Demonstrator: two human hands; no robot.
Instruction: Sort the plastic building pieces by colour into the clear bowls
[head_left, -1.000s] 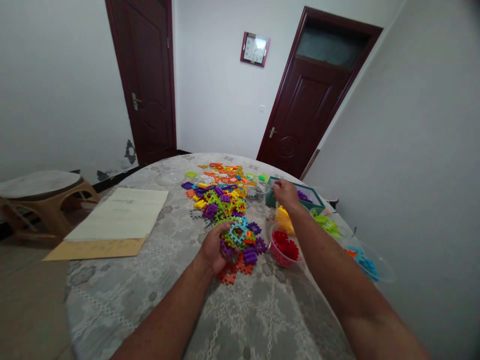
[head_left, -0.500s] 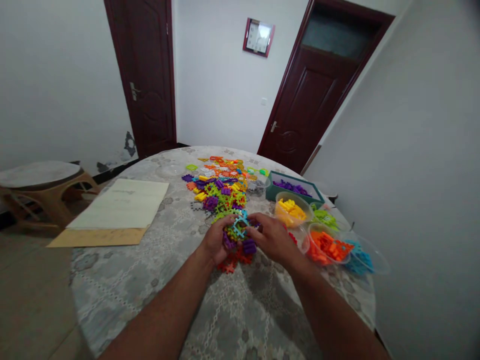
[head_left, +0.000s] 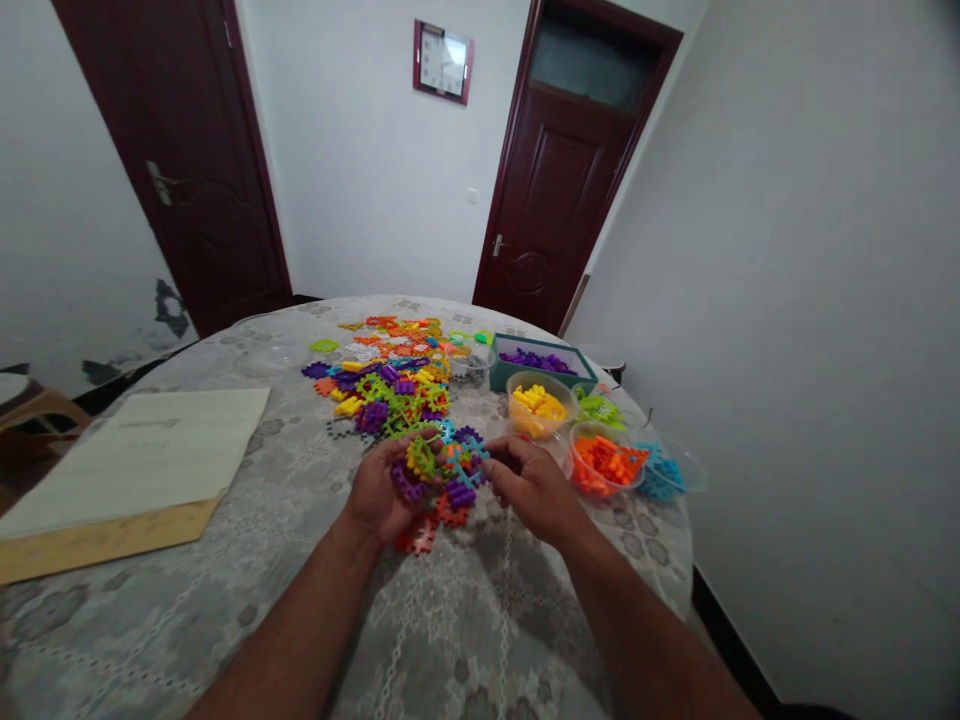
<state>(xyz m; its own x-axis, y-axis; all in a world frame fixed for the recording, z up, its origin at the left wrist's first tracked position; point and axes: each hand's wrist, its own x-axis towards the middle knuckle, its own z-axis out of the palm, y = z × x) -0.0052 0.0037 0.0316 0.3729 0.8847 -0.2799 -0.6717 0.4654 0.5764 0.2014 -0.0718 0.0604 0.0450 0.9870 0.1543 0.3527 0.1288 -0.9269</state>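
Note:
My left hand [head_left: 377, 492] is curled around a few plastic gear-shaped building pieces: a yellow-green piece [head_left: 421, 458] with a purple piece [head_left: 407, 484] beside it. My right hand [head_left: 534, 486] pinches the edge of a blue toothed piece [head_left: 472, 465] between thumb and fingers, a little to the right of the left hand's pieces. Beneath and between the hands lie red pieces [head_left: 421, 535] and a purple ridged piece [head_left: 460, 494] on the tablecloth. Just beyond, a mixed heap of colourful pieces [head_left: 405, 405] spreads toward the far side of the table.
On the right stand a bowl of yellow pieces [head_left: 517, 420], a bowl of orange pieces [head_left: 579, 470], blue pieces [head_left: 660, 473], green pieces [head_left: 600, 409] and a green box [head_left: 501, 378] with purple pieces. Pale paper [head_left: 142, 450] over a brown sheet [head_left: 112, 542] lies left.
My hands have moved apart. The blue piece, held between both hands before, is now at my right fingertips, away from the left hand's pieces. The view has turned right.

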